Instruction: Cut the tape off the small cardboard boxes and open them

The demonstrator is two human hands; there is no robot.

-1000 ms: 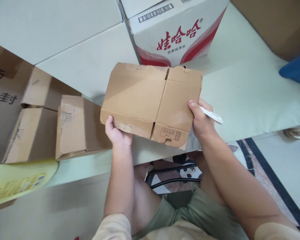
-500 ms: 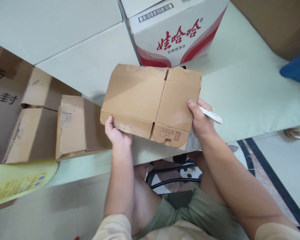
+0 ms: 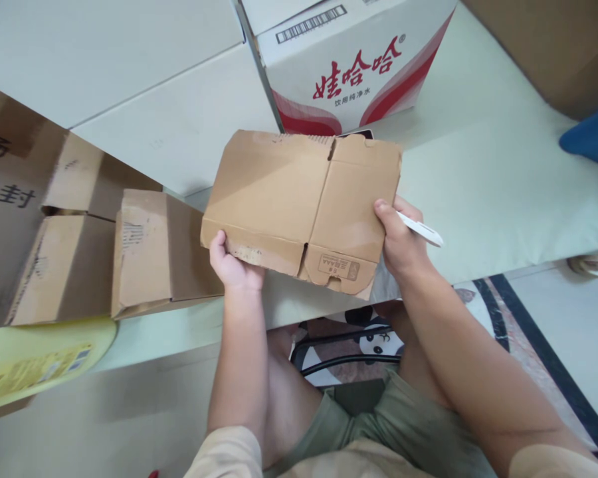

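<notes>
A flattened brown cardboard box is held up, slightly tilted, between my two hands above the table edge. My left hand grips its lower left edge, thumb on the face and the other fingers behind it. At the right edge, my right hand pinches the cardboard with its thumb in front. A slim white object, which looks like a utility knife or pen, sticks out of the same hand. Printed marks show on the lower right flap. My fingers behind the cardboard are hidden.
Folded brown boxes stand on the left of the pale green table surface. Behind are white cabinet panels and a white-and-red carton. A yellow package lies at lower left; something blue is at far right.
Almost nothing differs. The flattened box's upper left side has dipped very slightly; both hands keep the same hold.
</notes>
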